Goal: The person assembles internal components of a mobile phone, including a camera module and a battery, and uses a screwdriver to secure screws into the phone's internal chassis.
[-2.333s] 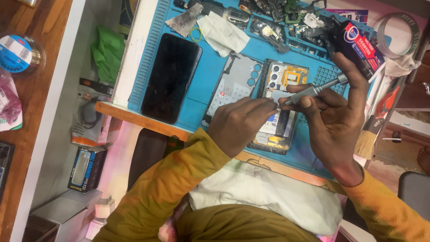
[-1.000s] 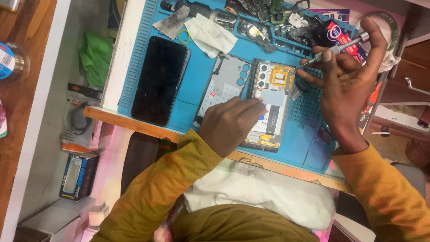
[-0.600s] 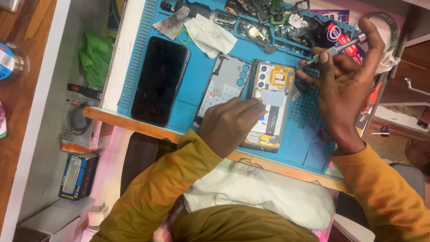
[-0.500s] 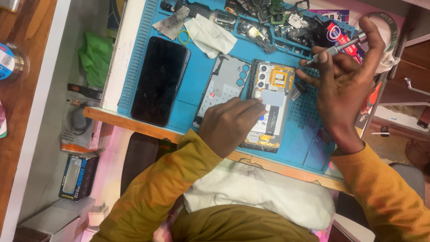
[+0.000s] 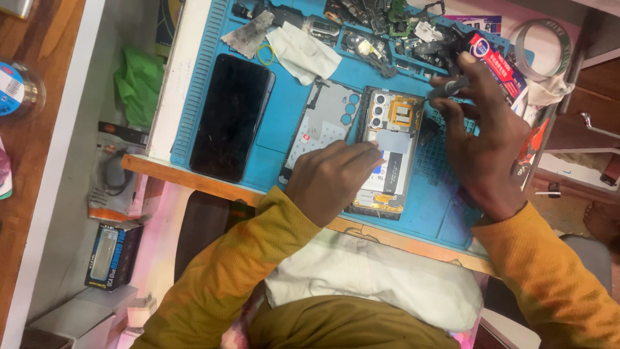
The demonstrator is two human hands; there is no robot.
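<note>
The left hand (image 5: 336, 178) lies on the opened phone (image 5: 386, 155), fingers curled together and pressing down on its lower half, so the phone sits directly under that hand on the blue mat (image 5: 284, 139). The right hand (image 5: 481, 139) hovers just right of the phone's upper end, thumb and forefinger pinching a slim grey tool (image 5: 445, 87) whose tip I cannot see clearly.

What could go wrong, as I judge it: the phone's inner boards and camera ring are bare, so a slip of the tool could scratch or lift a part, and that is likelier if the left hand eases off and the body slides on the mat. Any small screw freed here could roll among the loose parts (image 5: 381, 29) heaped just beyond the right hand and be lost.

The worktop edge (image 5: 194, 178) is wood, with the mat covering most of it. Left of the left hand lie a detached back cover (image 5: 320, 126) touching the phone's side, then a dark screen panel (image 5: 231, 116), well apart. Beyond them sit a white cloth (image 5: 303, 52) and a yellow ring (image 5: 265, 55). A roll of tape (image 5: 539, 42) lies past the right hand.
</note>
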